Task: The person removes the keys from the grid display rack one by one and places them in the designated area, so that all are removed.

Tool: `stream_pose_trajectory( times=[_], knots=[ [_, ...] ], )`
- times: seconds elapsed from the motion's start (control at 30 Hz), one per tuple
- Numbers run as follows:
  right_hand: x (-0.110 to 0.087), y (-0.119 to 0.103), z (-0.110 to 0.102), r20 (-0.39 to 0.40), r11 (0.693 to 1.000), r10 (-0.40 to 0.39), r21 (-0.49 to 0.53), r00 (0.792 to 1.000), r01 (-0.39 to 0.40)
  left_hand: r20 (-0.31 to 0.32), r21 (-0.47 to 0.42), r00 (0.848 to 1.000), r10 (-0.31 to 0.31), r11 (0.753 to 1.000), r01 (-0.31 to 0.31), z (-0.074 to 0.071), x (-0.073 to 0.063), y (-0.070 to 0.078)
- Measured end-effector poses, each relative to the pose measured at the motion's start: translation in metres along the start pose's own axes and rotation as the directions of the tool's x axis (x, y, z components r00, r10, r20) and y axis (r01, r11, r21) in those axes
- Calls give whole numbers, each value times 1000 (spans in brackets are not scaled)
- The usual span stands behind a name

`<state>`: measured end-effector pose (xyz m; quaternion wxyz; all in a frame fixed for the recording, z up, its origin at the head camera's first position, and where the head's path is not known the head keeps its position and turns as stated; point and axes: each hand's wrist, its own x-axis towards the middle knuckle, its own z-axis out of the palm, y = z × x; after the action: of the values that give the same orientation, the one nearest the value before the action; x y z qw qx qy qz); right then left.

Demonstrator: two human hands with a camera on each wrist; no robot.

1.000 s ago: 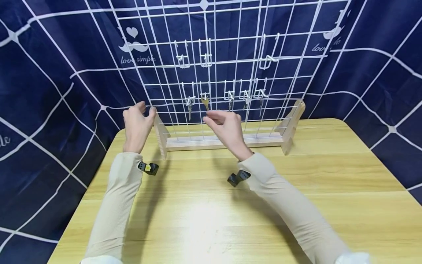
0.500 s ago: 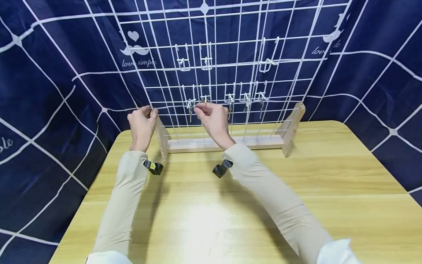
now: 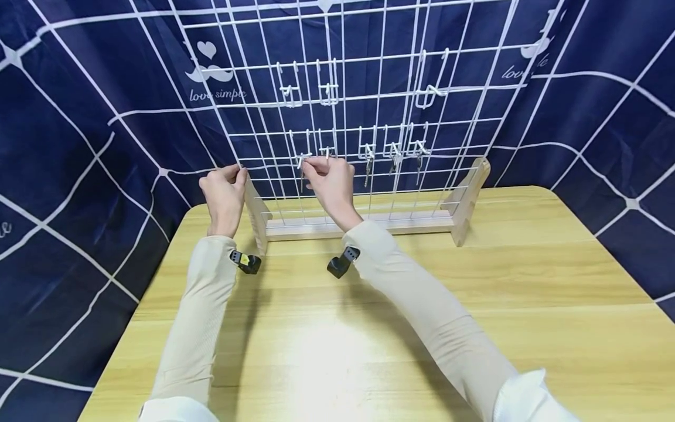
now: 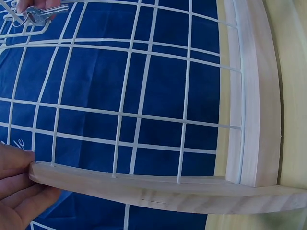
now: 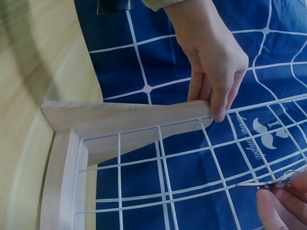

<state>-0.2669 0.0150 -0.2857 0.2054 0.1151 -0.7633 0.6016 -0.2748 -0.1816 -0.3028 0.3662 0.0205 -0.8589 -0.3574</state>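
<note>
My left hand (image 3: 224, 196) grips the rounded top of the rack's wooden side support (image 4: 144, 191), thumb on one side and fingers on the other. My right hand (image 3: 332, 184) is at the lower row of hooks and pinches a silver key (image 5: 261, 183) near its ring. That key hangs at the leftmost hook (image 3: 302, 159) of the row, its blade pointing down. In the left wrist view the key (image 4: 48, 13) shows against the white hook, right fingertips just behind it. The neighbouring hook (image 3: 327, 152) is partly covered by my right hand, which hides whatever hangs below it.
The white wire grid (image 3: 358, 108) stands on a wooden base (image 3: 416, 224) at the table's (image 3: 474, 293) back. More keys (image 3: 369, 167) hang on hooks to the right. Upper hooks (image 3: 328, 94) hold nothing. A dark blue patterned cloth (image 3: 79, 176) surrounds the table.
My right hand has moved left, from beside a brass key to the leftmost silver key, and now pinches it. My left hand has settled onto the side support and grips it.
</note>
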Motion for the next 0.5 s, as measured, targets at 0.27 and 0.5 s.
stream_pose_trajectory(
  times=[0.27, 0.5],
  knots=[
    [-5, 0, -5, -71, 996, -49, 74, 996, 54, -15, -24, 1000, -12, 1000, 12, 0, 0, 2],
    [-9, -2, -9, -106, 993, -65, 94, 992, 75, -6, -11, 1000, -6, 1000, 6, 0, 0, 0]
  ],
)
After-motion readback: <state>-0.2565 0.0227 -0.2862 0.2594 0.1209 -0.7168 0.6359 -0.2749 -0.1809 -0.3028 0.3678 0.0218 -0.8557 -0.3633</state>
